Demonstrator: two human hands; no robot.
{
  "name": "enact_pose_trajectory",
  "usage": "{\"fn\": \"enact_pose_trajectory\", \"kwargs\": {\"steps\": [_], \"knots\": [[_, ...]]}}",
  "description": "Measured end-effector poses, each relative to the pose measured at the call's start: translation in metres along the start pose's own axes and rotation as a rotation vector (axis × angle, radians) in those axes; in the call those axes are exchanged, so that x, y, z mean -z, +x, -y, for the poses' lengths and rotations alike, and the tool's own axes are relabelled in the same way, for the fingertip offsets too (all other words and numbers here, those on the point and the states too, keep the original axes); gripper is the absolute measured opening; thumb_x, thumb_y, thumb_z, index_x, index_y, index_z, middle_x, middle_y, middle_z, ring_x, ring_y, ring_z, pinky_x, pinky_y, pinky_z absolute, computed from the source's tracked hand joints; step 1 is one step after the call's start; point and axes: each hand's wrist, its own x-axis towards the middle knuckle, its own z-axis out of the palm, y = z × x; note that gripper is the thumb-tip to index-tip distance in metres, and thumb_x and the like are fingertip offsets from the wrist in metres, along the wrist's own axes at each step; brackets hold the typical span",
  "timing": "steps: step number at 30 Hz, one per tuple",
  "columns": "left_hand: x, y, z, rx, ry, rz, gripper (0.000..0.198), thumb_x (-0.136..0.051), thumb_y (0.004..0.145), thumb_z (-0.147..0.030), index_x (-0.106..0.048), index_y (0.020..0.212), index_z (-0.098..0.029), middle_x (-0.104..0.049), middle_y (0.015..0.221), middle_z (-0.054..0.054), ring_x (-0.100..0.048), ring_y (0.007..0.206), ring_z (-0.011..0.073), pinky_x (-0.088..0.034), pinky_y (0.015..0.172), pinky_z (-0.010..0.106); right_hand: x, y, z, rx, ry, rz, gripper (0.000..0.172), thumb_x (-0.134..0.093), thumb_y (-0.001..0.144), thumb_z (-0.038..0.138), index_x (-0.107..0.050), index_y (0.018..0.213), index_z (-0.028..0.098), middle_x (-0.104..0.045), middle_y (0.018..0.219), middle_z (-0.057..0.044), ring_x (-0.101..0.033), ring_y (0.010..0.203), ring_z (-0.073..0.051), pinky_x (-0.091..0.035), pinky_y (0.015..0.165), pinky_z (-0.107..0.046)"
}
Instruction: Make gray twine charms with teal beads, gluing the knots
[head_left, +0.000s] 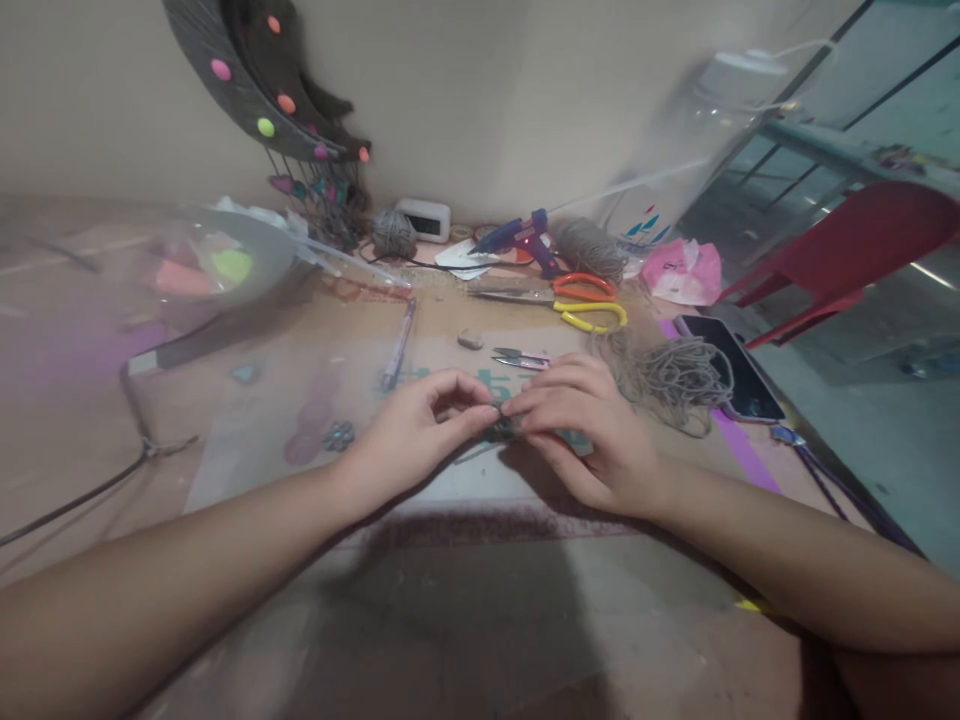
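My left hand [420, 430] and my right hand [585, 430] meet fingertip to fingertip over the middle of the work table. Both pinch a small dark piece [501, 428], too small to name. A loose heap of grey cord [675, 378] lies just right of my right hand. Small thread snips [521, 358] rest just beyond my fingers. A pen [397, 345] lies beyond my left hand.
Scissors with orange and yellow handles [581, 298], a blue glue gun [521, 238], balls of grey yarn [394, 233] and a pink bag [686, 272] sit at the back. A phone [731, 365] lies right. A clear bowl [217, 262] stands left. A red chair [847, 250] is beyond the table.
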Motion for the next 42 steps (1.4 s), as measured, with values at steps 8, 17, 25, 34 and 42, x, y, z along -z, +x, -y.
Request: {"fn": "enact_pose_trajectory", "kwargs": {"steps": [8,17,25,34,42], "knots": [[-0.001,-0.001,-0.002,-0.034,0.004,-0.036,0.019,-0.071,0.085,-0.035,-0.064,0.088,-0.018,-0.068,0.087,0.002,-0.064,0.081,0.0165,-0.05,0.076,0.029,0.001,0.003,-0.002,-0.22,0.088,-0.116,0.005,-0.063,0.093,0.023,-0.063,0.088,0.022,-0.07,0.082,-0.004,-0.065,0.082,-0.018,-0.051,0.08,-0.035],[0.0,-0.006,-0.005,-0.046,-0.026,-0.107,0.021,-0.07,0.087,-0.038,-0.062,0.092,-0.019,-0.07,0.089,0.002,-0.066,0.08,0.0151,-0.051,0.073,0.026,-0.004,0.004,0.0,-0.531,0.441,0.272,0.054,-0.038,0.106,0.049,-0.077,0.088,0.016,-0.077,0.083,-0.006,-0.069,0.078,-0.014,-0.051,0.076,-0.028],[-0.005,-0.013,-0.008,-0.119,0.084,0.001,0.012,-0.068,0.088,-0.03,-0.065,0.088,-0.02,-0.072,0.089,0.002,-0.068,0.083,0.0164,-0.054,0.078,0.029,-0.011,-0.002,-0.012,-0.81,0.898,0.144,0.053,-0.053,0.096,0.062,-0.074,0.119,0.019,-0.074,0.092,-0.007,-0.065,0.08,-0.017,-0.053,0.077,-0.033],[-0.005,-0.01,-0.008,-0.117,0.136,0.04,0.008,-0.065,0.089,-0.026,-0.063,0.086,-0.019,-0.072,0.084,0.002,-0.068,0.078,0.0155,-0.053,0.072,0.027,-0.015,-0.001,-0.015,-0.963,1.1,0.028,0.032,-0.076,0.087,0.04,-0.073,0.113,0.02,-0.073,0.085,-0.001,-0.062,0.067,-0.01,-0.051,0.068,-0.026],[-0.004,-0.008,-0.004,-0.071,0.155,0.029,0.011,-0.067,0.089,-0.03,-0.067,0.091,-0.019,-0.075,0.089,0.002,-0.07,0.083,0.0176,-0.054,0.077,0.03,-0.014,0.004,-0.011,-0.946,0.962,-0.117,0.034,-0.076,0.084,0.047,-0.062,0.098,0.02,-0.077,0.079,-0.002,-0.068,0.064,-0.013,-0.058,0.068,-0.028]]}}
